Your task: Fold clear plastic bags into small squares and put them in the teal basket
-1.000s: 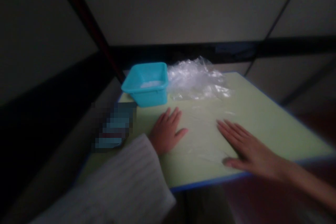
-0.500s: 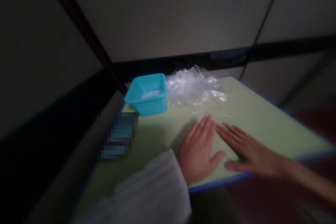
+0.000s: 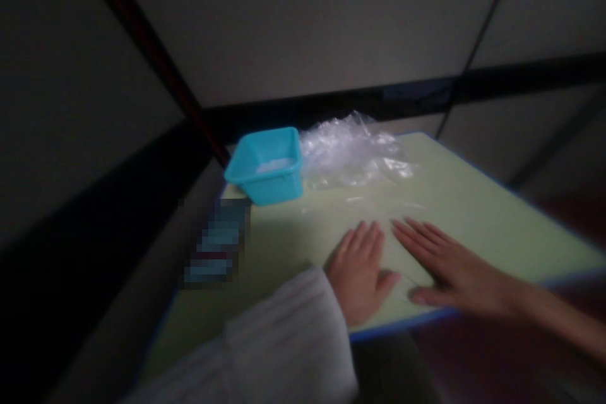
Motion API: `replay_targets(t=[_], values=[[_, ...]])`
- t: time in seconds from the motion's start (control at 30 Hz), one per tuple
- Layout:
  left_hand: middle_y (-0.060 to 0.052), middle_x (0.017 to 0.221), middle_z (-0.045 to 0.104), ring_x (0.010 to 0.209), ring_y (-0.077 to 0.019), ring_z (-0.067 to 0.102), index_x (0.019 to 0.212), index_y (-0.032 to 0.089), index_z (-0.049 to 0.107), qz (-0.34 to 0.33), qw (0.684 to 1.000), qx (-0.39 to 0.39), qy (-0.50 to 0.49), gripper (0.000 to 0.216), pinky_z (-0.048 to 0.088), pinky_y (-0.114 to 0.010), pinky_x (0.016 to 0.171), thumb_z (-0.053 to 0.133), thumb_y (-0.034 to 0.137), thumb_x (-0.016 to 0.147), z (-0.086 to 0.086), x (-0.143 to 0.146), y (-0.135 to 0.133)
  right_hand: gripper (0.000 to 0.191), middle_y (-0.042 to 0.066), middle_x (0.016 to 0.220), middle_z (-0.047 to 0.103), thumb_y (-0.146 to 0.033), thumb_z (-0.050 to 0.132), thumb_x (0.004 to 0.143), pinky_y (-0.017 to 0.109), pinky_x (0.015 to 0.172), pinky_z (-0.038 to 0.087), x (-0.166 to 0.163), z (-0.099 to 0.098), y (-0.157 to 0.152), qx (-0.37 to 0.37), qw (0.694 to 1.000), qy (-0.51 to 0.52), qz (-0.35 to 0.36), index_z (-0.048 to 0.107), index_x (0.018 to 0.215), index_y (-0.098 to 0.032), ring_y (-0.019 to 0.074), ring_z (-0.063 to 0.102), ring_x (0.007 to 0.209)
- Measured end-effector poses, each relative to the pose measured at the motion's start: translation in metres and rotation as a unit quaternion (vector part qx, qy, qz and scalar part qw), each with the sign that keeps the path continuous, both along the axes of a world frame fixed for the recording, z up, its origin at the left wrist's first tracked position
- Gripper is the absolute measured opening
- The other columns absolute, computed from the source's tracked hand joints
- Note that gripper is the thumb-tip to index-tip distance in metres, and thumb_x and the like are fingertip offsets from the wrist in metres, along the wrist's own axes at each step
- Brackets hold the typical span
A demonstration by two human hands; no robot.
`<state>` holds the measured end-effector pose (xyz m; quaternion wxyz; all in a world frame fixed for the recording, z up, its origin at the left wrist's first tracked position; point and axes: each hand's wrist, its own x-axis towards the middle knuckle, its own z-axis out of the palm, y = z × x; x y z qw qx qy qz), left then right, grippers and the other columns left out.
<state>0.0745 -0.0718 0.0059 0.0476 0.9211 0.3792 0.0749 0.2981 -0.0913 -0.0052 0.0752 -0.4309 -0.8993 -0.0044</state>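
Note:
My left hand (image 3: 358, 276), in a grey sleeve, lies palm down near the front edge of the yellow-green table (image 3: 492, 227). Its fingers are stretched out, with the thumb pointing right. Flat beside it rests my right hand (image 3: 457, 271), bare-armed, its fingers extended to the far left. Between and beyond the hands, faint shiny streaks and a thin line suggest clear plastic lying flat on the tabletop; its outline is hard to make out. Farther back, a crumpled heap of clear plastic (image 3: 353, 151) spreads across the table.
A turquoise plastic basket (image 3: 277, 189) stands at the back left, touching or close to the plastic heap, with something whitish inside. In front of it, a pixelated rectangular item (image 3: 218, 243) lies along the left edge. Panelled walls (image 3: 322, 31) rise behind the table.
My left hand has drawn back a little towards me, away from the right fingertips. The right hand stays nearly in place. The view has shifted slightly.

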Motion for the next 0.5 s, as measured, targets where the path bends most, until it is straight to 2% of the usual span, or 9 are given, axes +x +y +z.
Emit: replay_targets(t=[0.27, 0.5], values=[[-0.009, 0.150, 0.023, 0.138, -0.0255, 0.018, 0.139, 0.013, 0.032, 0.047, 0.999, -0.001, 0.005, 0.057, 0.022, -0.043, 0.112, 0.040, 0.043, 0.090, 0.001, -0.031, 0.005, 0.092, 0.010, 0.151, 0.012, -0.068, 0.042, 0.080, 0.051, 0.106, 0.028, 0.000, 0.002, -0.001, -0.008, 1.000, 0.005, -0.001, -0.001, 0.146, -0.020, 0.0335, 0.018, 0.135], [-0.012, 0.148, 0.026, 0.137, -0.0276, 0.020, 0.137, 0.012, 0.034, 0.069, 0.997, 0.017, 0.016, 0.057, 0.024, -0.045, 0.110, 0.042, 0.041, 0.089, -0.004, -0.052, 0.007, 0.091, 0.010, 0.150, 0.013, -0.066, 0.043, 0.081, 0.055, 0.105, 0.028, -0.003, 0.007, -0.002, -0.011, 1.000, -0.003, -0.007, 0.000, 0.146, -0.019, 0.0340, 0.018, 0.135]])
